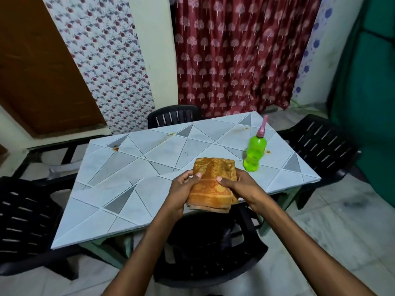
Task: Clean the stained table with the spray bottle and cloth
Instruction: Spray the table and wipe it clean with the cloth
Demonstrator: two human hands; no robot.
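Note:
A folded orange cloth is held over the near edge of the table, which has a pale top with grey triangles. My left hand grips the cloth's left side, thumb on top. My right hand grips its right side the same way. A green spray bottle with a pink nozzle stands upright on the table, just right of the cloth and apart from both hands. Orange-brown stains show at the far left, the far middle and beside the bottle.
Black plastic chairs surround the table: one at the left, one at the far side, one at the right and one just under my arms. Curtains and a wooden door stand behind.

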